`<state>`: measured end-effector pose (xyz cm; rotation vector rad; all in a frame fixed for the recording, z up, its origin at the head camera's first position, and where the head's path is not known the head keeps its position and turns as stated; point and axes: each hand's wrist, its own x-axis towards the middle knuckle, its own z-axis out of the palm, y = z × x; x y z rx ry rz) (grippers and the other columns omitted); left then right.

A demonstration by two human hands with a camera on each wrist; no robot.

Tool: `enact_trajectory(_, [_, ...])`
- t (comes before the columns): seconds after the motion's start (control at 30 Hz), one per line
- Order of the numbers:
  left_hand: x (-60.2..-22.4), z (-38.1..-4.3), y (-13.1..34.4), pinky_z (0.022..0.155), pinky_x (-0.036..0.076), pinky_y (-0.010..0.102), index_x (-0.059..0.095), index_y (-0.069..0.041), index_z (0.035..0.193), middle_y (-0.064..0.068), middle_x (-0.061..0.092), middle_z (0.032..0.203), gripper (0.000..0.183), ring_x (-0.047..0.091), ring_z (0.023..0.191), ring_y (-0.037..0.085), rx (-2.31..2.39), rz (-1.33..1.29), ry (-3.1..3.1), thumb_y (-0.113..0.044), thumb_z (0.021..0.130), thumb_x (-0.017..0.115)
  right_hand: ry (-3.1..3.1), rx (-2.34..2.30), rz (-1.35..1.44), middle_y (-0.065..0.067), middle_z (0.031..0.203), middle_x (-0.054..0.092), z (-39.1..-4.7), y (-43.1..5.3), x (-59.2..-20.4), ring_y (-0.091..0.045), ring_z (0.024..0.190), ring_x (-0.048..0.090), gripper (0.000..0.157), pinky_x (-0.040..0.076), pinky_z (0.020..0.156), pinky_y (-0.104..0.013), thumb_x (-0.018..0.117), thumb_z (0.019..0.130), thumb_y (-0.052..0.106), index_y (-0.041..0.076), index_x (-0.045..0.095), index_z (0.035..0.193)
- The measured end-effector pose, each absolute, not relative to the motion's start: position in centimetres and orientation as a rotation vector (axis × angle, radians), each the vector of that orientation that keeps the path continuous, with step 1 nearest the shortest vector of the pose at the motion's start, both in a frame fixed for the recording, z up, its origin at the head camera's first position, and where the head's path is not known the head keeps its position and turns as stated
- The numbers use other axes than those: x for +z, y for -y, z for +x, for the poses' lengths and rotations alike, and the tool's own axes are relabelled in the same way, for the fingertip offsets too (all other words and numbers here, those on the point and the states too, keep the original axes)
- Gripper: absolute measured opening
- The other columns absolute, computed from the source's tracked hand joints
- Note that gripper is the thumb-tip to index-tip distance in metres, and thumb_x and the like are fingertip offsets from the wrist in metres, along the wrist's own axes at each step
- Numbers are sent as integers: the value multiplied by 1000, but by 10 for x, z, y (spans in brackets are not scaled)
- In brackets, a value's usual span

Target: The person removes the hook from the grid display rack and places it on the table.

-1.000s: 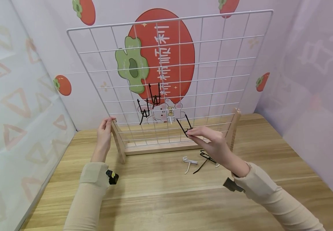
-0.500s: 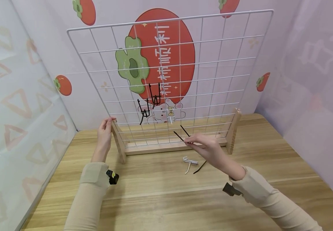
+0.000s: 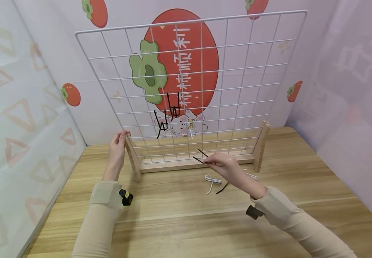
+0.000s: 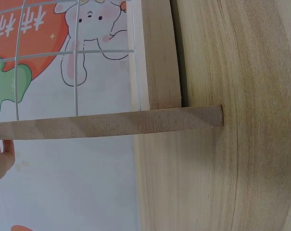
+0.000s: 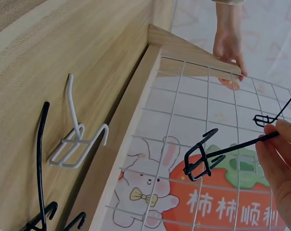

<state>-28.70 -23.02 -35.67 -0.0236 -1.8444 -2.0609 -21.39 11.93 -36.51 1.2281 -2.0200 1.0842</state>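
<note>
At the foot of the white grid (image 3: 201,71), a black hook (image 5: 234,147) pinched by its stem

Low in front of the wires, the right hand (image 3: 227,168) pinches the black hook between thumb and fingertips; the frame and its two curled ends stick out free of the fingers, pointing up and leftward in the head view; whether they touch a wire cannot be told. Well apart from it, the left hand (image 3: 117,148) grips the top of the left post (image 3: 132,157), beside the grid's edge.

The step looks like moving one hook at the grid, and the stem is a good place to hold it; both curled ends show in the right wrist view, with no finger between them and the wires. To do it well, bring the two ends square to a single level wire, so that both clear it or catch it together; a twisted approach would likely snag one end and rock the panel. The left hand should brace the post without pulling; a tug there could tilt everything.

The upper hung black hook (image 3: 174,107) and the lower hung black hook (image 3: 162,125) make a fair pattern: prongs up, frame against the wires; a hung white hook (image 3: 191,133) is near them and deserves a wide berth. Beneath the right arm, on the table (image 3: 173,222), lie a loose white hook (image 3: 215,181) and a partly hidden loose black hook (image 3: 222,188); a low wrist might sweep them aside.
</note>
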Motion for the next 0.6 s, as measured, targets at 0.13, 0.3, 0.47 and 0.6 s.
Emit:
enact_trajectory(0.13, [-356,-287,230,77,36,18,57,-20,85,-4,54,87,15,44,90,15,-2059,-25,1846,-24,93,44,2063,1097,1208,-13,82,65,-217,-117,-370,-22,75,62,23,49,67,-20,66,66,-17,-3,64,84])
enact_trajectory(0.3, [-364,-294,233,77,36,18,58,-22,84,-4,54,87,14,45,87,11,-2047,-21,1830,-28,91,46,2126,1103,1181,-11,82,66,-222,-113,-376,-21,74,63,21,50,64,-22,66,68,-14,-1,65,84])
enact_trajectory(0.47, [-363,-294,233,78,36,18,58,-21,85,-3,54,88,14,46,87,10,-2059,-12,1829,-27,91,46,2154,1129,1180,-11,82,66,-228,-110,-383,-20,74,63,18,50,63,-21,66,70,-12,-2,66,84])
enact_trajectory(0.6, [-359,-290,231,78,36,18,57,-19,86,-2,54,89,15,45,88,12,-2074,-15,1834,-24,92,45,2158,1171,1184,-13,81,66,-231,-107,-388,-22,73,63,16,50,63,-21,66,70,-13,-3,66,83])
